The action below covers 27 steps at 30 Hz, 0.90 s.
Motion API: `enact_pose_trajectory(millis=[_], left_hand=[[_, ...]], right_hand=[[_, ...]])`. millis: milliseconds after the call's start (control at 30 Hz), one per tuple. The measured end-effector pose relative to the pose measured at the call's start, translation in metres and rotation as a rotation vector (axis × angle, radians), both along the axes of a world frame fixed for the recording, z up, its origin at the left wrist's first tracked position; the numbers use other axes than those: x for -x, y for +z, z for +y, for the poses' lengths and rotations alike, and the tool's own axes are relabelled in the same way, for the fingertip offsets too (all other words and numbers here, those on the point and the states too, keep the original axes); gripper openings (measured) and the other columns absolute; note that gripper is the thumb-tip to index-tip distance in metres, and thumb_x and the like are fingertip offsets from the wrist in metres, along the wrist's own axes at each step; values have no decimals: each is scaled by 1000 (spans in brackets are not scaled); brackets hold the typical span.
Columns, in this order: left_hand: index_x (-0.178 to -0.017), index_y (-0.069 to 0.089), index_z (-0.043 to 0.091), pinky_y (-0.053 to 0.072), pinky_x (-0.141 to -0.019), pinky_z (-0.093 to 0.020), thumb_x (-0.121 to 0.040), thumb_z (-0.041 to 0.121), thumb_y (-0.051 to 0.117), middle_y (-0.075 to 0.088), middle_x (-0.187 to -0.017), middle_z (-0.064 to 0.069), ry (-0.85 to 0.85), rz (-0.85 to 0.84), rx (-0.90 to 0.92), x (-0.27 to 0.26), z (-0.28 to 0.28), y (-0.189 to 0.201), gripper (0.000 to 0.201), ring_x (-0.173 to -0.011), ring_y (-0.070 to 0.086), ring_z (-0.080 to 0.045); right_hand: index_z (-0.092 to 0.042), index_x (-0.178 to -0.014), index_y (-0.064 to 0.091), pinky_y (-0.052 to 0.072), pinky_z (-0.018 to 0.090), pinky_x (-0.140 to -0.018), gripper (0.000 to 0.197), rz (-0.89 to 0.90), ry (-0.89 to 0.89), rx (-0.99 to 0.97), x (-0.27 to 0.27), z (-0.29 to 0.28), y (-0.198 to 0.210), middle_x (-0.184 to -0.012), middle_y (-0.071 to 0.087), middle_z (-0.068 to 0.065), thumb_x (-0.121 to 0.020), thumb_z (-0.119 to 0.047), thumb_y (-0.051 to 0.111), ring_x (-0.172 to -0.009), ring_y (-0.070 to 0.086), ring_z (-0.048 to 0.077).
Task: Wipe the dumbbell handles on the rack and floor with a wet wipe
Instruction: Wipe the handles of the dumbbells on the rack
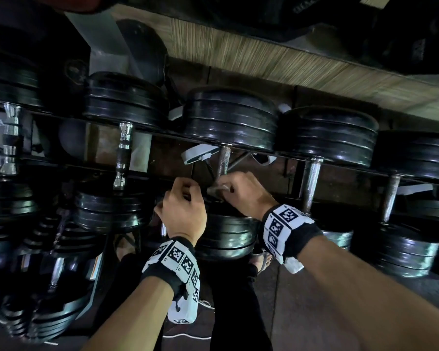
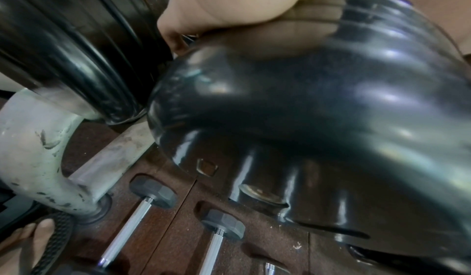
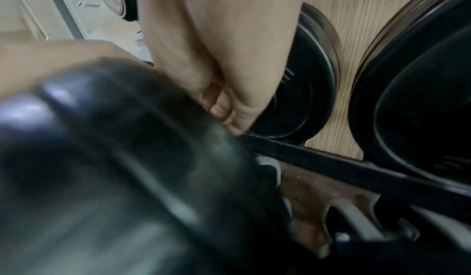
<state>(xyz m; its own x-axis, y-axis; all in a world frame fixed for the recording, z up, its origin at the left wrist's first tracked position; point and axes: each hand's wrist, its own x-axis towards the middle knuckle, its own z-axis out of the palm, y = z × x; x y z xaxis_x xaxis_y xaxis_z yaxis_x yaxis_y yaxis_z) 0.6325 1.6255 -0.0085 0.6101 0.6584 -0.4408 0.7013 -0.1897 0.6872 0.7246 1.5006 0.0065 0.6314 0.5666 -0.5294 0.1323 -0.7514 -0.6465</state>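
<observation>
Left hand (image 1: 181,211): your curled fist, contents unclear.
Right hand (image 1: 243,192): pinches grey wipe (image 1: 217,190) at handle (image 1: 223,160), twelve o'clock.
Risk: wipe slipping off knurling.

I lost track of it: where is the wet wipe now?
In the head view, centre, the crumpled greyish wet wipe is gripped in the right hand, at the near end of the metal dumbbell handle.

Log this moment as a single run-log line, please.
right hand: wipe on dumbbell handle | left hand: curled beside it, grip unclear | rack: other handles untouched
</observation>
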Motion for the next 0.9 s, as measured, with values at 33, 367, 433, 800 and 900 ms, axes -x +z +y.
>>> enact_pose_trajectory(millis=[33,367,433,800,900], left_hand=[[-86,59,32,30,-105,-47,-81,39,36,69,-76,6,0,-3,1,0,0,1,24,-84,60,-16],[-88,56,34,27,-102,-42,-80,39,37,70,-82,7,-64,19,44,0,5,4,21,-90,57,-14],[-98,61,30,26,-105,-43,-86,39,45,69,-93,5,-122,65,65,-1,9,4,22,-104,58,-19],[-108,71,22,56,-77,-22,-92,13,69,74,-94,0,-354,-204,417,-20,30,27,18,-83,70,-12],[-98,75,21,54,-76,-21,-89,13,72,74,-83,2,-312,-209,181,-42,37,12,12,-76,70,-16]], right_hand=[[-18,-113,75,45,16,-83,21,-56,-35,-54,-5,2,3,-108,74,2,-96,-12,64,-93,66,11],[-29,-108,72,53,36,-91,24,-42,-2,48,-1,2,-14,-102,74,4,-91,-15,60,-96,68,24],[-23,-109,72,48,26,-87,24,32,42,134,4,3,-11,-103,71,7,-90,-14,62,-100,66,26],[-13,-124,47,48,24,-66,34,437,-650,-396,16,-24,38,-89,76,7,-95,-3,63,-78,70,12],[-9,-119,55,47,13,-65,28,53,-835,-335,11,-68,48,-89,72,9,-96,6,56,-68,68,0]])
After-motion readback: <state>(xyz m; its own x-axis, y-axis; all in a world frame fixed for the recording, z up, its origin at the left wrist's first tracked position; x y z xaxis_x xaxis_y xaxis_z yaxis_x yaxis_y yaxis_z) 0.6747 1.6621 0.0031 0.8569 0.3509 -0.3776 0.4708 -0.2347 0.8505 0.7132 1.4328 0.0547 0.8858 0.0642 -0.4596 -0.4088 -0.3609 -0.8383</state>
